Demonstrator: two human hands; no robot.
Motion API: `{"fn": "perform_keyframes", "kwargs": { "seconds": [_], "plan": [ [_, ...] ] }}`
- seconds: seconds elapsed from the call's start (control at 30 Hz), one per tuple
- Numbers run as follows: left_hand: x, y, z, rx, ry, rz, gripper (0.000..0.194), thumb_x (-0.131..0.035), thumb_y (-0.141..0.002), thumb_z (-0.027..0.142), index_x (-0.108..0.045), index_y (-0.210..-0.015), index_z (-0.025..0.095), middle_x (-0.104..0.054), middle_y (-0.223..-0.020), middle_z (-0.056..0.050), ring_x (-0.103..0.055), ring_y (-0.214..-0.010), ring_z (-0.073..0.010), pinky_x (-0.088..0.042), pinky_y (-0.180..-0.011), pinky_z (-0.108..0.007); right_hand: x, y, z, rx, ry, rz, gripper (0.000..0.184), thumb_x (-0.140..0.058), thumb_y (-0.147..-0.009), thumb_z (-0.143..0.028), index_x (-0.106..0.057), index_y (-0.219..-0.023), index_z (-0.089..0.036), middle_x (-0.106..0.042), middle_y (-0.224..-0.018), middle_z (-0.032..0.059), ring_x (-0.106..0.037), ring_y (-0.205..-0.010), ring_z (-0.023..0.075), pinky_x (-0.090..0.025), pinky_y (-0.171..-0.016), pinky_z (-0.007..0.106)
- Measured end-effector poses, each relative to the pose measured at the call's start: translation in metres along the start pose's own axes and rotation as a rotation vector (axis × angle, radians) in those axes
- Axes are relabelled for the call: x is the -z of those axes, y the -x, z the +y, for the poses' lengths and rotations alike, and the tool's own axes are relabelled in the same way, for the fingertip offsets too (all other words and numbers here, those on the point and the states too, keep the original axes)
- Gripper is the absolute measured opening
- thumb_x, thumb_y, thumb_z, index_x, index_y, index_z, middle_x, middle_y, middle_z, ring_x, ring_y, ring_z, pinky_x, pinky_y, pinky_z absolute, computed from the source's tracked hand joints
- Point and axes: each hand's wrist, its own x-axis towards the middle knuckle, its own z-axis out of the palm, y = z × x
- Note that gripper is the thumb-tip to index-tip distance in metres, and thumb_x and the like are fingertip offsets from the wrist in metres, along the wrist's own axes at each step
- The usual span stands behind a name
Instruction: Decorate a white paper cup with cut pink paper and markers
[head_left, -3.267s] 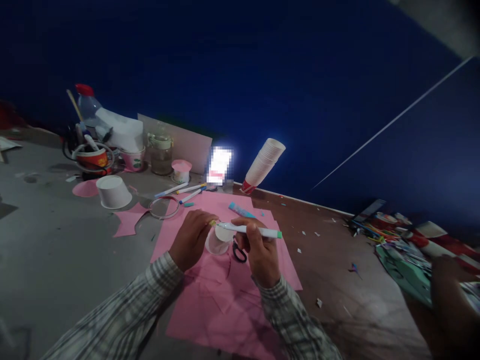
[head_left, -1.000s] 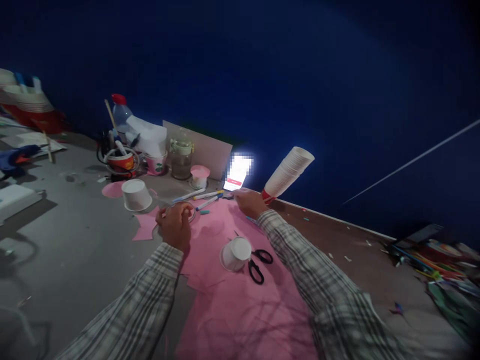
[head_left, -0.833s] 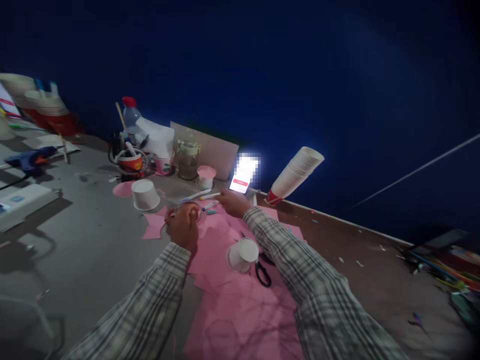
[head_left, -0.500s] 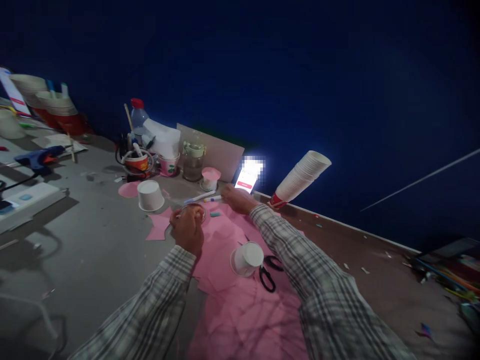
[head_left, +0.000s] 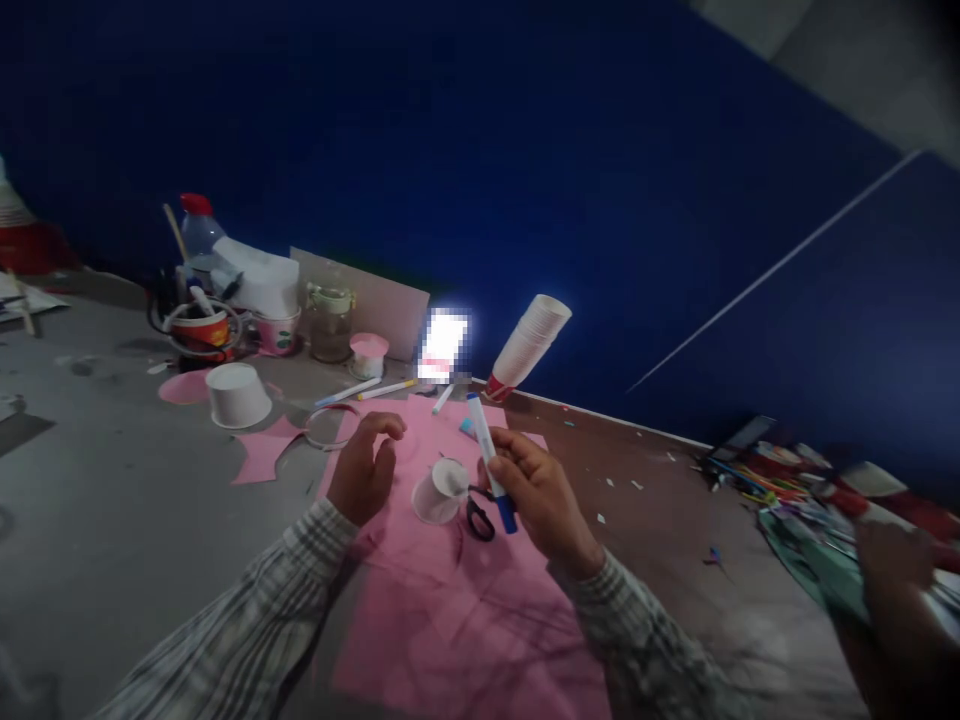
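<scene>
A white marker with blue ends [head_left: 486,440] is held in my right hand [head_left: 551,495], slanting above the pink paper [head_left: 480,650]. My left hand [head_left: 367,468] is over the paper's left edge, its fingers curled but apart and nothing between them. A thin pale ring [head_left: 321,441] lies just left of that hand, beside a cut pink paper scrap [head_left: 262,455]. Between my hands a small white paper cup [head_left: 441,490] stands upside down on the paper. Black-handled scissors [head_left: 480,520] lie against it, their blades partly hidden.
Another upturned cup [head_left: 238,396] stands left. Several pens [head_left: 386,389], a glass jar [head_left: 330,322] and a lit phone [head_left: 442,345] are at the back. A leaning cup stack [head_left: 531,340] is near the blue wall. At far right is another person's hand [head_left: 896,560].
My right hand has come back from the phone area with a marker in it. My left hand has let go of the round ring. The view has swung right.
</scene>
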Motion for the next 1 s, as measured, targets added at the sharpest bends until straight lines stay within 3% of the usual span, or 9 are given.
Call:
{"fn": "perform_keyframes", "kwargs": {
  "seconds": [0.1, 0.2, 0.3, 0.37, 0.57, 0.73, 0.83, 1.0],
  "plan": [
    [0.002, 0.002, 0.025, -0.011, 0.186, -0.171, 0.014, -0.043, -0.093, 0.024, -0.054, -0.088, 0.016, -0.058, -0.09, -0.007, -0.057, -0.09, -0.0188, -0.046, -0.081, -0.033, -0.011, 0.011, 0.008, -0.069, -0.288, 0.028, 0.033, -0.066, -0.077, -0.033, -0.057, -0.107, -0.019, -0.062, -0.077, -0.0008, -0.049, -0.052, 0.0085, -0.041, -0.043, 0.02],
    [0.001, 0.004, 0.043, -0.035, 0.316, -0.366, 0.033, -0.038, -0.096, 0.042, -0.056, -0.096, 0.015, -0.058, -0.087, -0.007, -0.056, -0.076, -0.0166, -0.047, -0.07, -0.03, -0.016, 0.011, 0.014, -0.043, -0.434, 0.128, 0.022, -0.069, -0.074, -0.027, -0.054, -0.088, -0.019, -0.061, -0.079, -0.0026, -0.05, -0.052, 0.0063, -0.043, -0.048, 0.02],
    [-0.006, 0.009, 0.048, -0.064, 0.243, -0.481, 0.045, -0.042, -0.09, 0.057, -0.057, -0.094, 0.015, -0.057, -0.08, -0.005, -0.053, -0.069, -0.0161, -0.045, -0.064, -0.029, -0.019, 0.011, 0.025, -0.065, -0.421, 0.173, 0.02, -0.068, -0.077, -0.027, -0.052, -0.085, -0.02, -0.059, -0.07, -0.0043, -0.049, -0.048, 0.0064, -0.038, -0.043, 0.018],
    [-0.01, 0.013, 0.047, -0.079, 0.107, -0.533, 0.04, -0.045, -0.09, 0.054, -0.057, -0.091, 0.015, -0.057, -0.075, -0.003, -0.052, -0.065, -0.0155, -0.043, -0.06, -0.028, -0.021, 0.013, 0.032, -0.075, -0.384, 0.181, 0.019, -0.067, -0.079, -0.029, -0.051, -0.087, -0.02, -0.056, -0.064, -0.0052, -0.046, -0.044, 0.0068, -0.034, -0.039, 0.018],
    [-0.013, 0.018, 0.045, -0.301, -0.246, -0.476, 0.028, -0.034, -0.098, 0.031, -0.056, -0.089, 0.015, -0.059, -0.068, -0.004, -0.051, -0.059, -0.0176, -0.038, -0.056, -0.029, -0.019, 0.02, 0.044, 0.045, -0.24, 0.141, 0.02, -0.064, -0.083, -0.035, -0.053, -0.077, -0.02, -0.051, -0.061, -0.0055, -0.04, -0.043, 0.0055, -0.033, -0.041, 0.02],
    [-0.014, 0.018, 0.052, -0.464, -0.277, -0.398, 0.024, -0.036, -0.098, 0.028, -0.055, -0.093, 0.015, -0.06, -0.068, -0.005, -0.05, -0.058, -0.0186, -0.036, -0.056, -0.029, -0.017, 0.027, 0.043, 0.105, -0.184, 0.05, 0.021, -0.058, -0.088, -0.039, -0.062, -0.086, -0.019, -0.042, -0.052, -0.0075, -0.037, -0.043, 0.0072, -0.032, -0.042, 0.021],
    [-0.012, 0.017, 0.055, -0.425, -0.205, -0.473, 0.032, -0.03, -0.099, 0.034, -0.053, -0.086, 0.017, -0.061, -0.067, -0.004, -0.051, -0.057, -0.018, -0.035, -0.055, -0.029, -0.015, 0.032, 0.039, 0.192, -0.148, 0.033, 0.017, -0.058, -0.089, -0.035, -0.065, -0.086, -0.021, -0.047, -0.053, -0.0061, -0.043, -0.046, 0.0086, -0.039, -0.048, 0.024],
    [0.004, 0.005, 0.067, -0.198, 0.129, -0.857, 0.046, -0.019, -0.098, 0.049, -0.053, -0.088, 0.019, -0.067, -0.078, -0.003, -0.06, -0.065, -0.0155, -0.038, -0.059, -0.025, -0.006, 0.04, 0.025, 0.479, 0.095, 0.035, 0.013, -0.061, -0.088, -0.032, -0.07, -0.084, -0.023, -0.067, -0.068, 0.0021, -0.062, -0.075, 0.0182, -0.05, -0.077, 0.036]
  ]
}}
